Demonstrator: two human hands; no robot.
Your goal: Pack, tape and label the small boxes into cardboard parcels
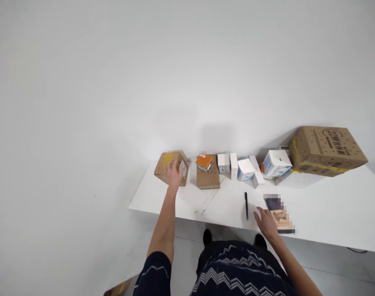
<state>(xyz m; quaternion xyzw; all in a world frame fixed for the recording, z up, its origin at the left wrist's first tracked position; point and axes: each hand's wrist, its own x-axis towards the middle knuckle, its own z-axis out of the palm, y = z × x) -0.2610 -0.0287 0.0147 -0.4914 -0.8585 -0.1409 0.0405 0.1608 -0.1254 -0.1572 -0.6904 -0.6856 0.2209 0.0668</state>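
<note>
My left hand lies over a small cardboard box at the left end of the table. Its fingers are spread on the box near the yellow tape, and a white label shows on the box's right side. Above the table's front edge is my right hand, fingers apart and holding nothing visible. Just left of it lies a black pen. On its other side is a dark booklet with a portrait on it, partly blurred; whether the hand touches it I cannot tell.
Along the wall on the white table stand a flat brown box with an orange packet on top, several white boxes, and a large brown carton resting on a white box. Another brown box is on the floor.
</note>
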